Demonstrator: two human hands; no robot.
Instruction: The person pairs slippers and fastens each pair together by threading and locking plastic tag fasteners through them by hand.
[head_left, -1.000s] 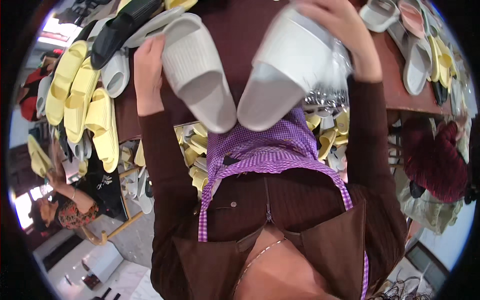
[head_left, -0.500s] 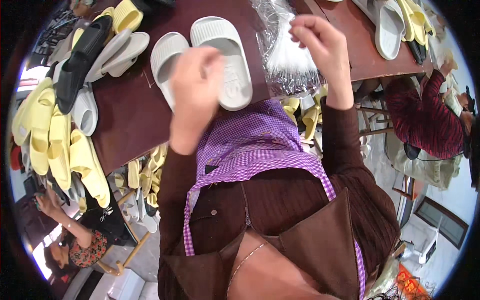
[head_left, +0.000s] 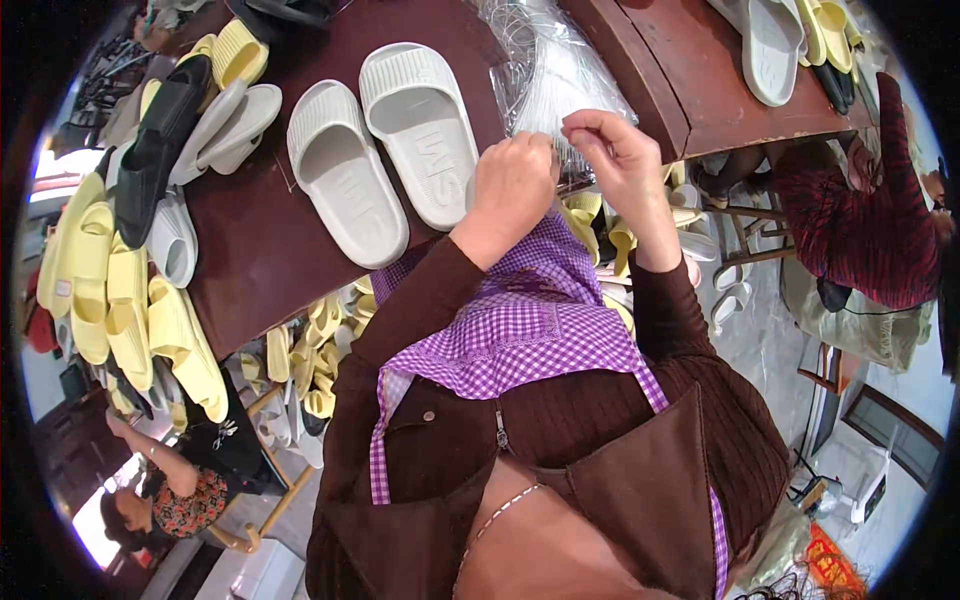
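Note:
A pair of light grey slide sandals lies side by side on the dark red table, a left slide [head_left: 350, 185] and a right slide [head_left: 422, 140], open toes away from me. My left hand [head_left: 513, 188] is closed beside the right slide's heel, at the near end of a bundle of thin white strands [head_left: 556, 88] in clear plastic. Close by on its right, my right hand [head_left: 622, 172] has thumb and forefinger pinched together. Whatever either hand holds is too fine or too hidden to make out.
Yellow slides [head_left: 125, 300], a black slide [head_left: 150, 165] and grey slides [head_left: 235, 130] pile up at the table's left edge. More slides [head_left: 770, 50] lie at the far right. Several hang or lie below the table. Two other people sit nearby, one left, one right.
My left hand has moved right, off the slides, toward the strand bundle. My right hand has come down and closer to it. The slides look slightly shifted to the left in view.

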